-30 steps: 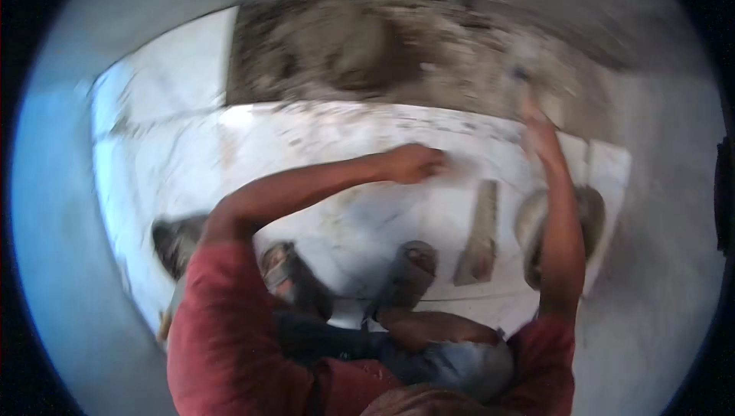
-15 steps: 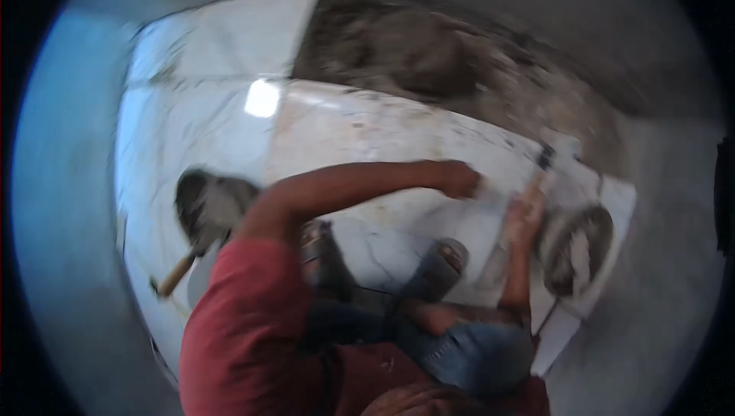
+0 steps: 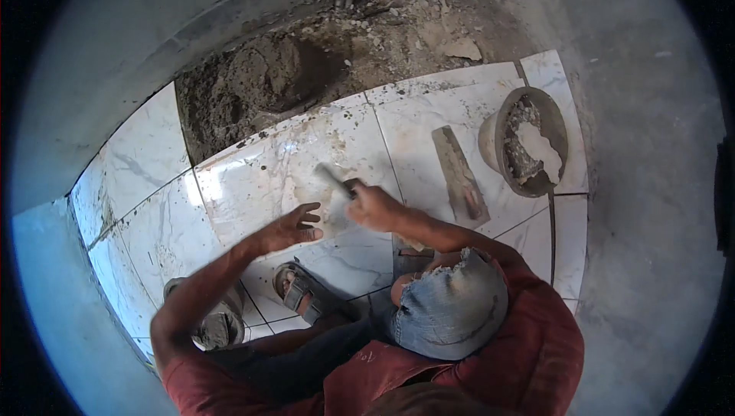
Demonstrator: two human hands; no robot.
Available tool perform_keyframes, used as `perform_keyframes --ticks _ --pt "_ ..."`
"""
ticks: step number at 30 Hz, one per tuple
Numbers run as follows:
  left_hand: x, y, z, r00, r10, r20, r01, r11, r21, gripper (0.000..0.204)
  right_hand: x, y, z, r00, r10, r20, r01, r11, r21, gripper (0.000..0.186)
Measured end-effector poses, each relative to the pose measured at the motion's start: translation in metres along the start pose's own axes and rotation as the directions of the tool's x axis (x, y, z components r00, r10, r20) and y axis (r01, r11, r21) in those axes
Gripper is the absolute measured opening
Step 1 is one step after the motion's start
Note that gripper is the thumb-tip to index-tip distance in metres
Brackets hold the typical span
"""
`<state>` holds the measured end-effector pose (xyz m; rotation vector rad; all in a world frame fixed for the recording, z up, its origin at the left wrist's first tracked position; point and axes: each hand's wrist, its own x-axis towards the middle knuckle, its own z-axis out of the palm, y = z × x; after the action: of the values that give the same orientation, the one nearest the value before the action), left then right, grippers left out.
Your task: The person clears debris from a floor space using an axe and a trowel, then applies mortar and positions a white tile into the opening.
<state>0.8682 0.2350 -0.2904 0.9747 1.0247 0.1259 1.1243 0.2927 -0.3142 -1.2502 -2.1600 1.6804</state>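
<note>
My right hand (image 3: 375, 208) is closed around what looks like a small hammer (image 3: 334, 180), its dark and pale end blurred, held over a white marbled tile (image 3: 283, 163). To its left, my left hand (image 3: 291, 232) hovers above the same tile with fingers spread and nothing in them. Beyond that tile lies a bed of wet grey mortar (image 3: 253, 79). A long flat mortar-smeared board or float (image 3: 457, 171) rests on the tile to the right of my right hand.
At the right stands a bucket (image 3: 490, 137) with mortar and a pale scrap in it. Another mortar bucket (image 3: 249, 313) sits at lower left, partly behind my left arm. Rubble (image 3: 429, 29) lies along the far wall. Grey walls (image 3: 643, 148) enclose the floor.
The view has turned. My right hand has come from the right side to over the middle tile with the hammer. My left hand has moved back and its fingers have spread.
</note>
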Motion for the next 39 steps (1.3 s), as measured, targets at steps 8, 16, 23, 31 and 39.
perform_keyframes --ticks 8,16,23,31,39 --pt "-0.008 0.002 0.076 0.802 -0.164 -0.574 -0.347 0.654 -0.672 0.067 0.004 -0.033 0.077 0.968 -0.202 0.151 0.174 0.968 0.182 0.05" --pt "-0.038 0.083 0.042 0.52 0.374 -0.768 -0.555 0.831 0.029 0.058 0.027 -0.094 -0.005 0.854 0.073 0.515 -0.495 0.416 0.763 0.044" --pt "-0.116 0.196 0.068 0.386 0.487 -0.783 -0.704 0.704 0.091 0.068 -0.029 -0.266 -0.127 0.883 0.257 0.392 -0.469 0.495 0.731 0.064" --pt "-0.222 0.256 0.163 0.578 0.31 -0.755 -0.165 0.95 0.264 0.083 -0.171 -0.371 -0.11 0.691 0.577 0.436 -0.7 0.382 0.604 0.054" --pt "-0.34 0.245 0.215 0.764 0.204 -0.612 -0.07 0.97 0.235 0.089 -0.232 -0.435 -0.053 0.605 0.591 0.533 -0.791 0.367 0.491 0.043"
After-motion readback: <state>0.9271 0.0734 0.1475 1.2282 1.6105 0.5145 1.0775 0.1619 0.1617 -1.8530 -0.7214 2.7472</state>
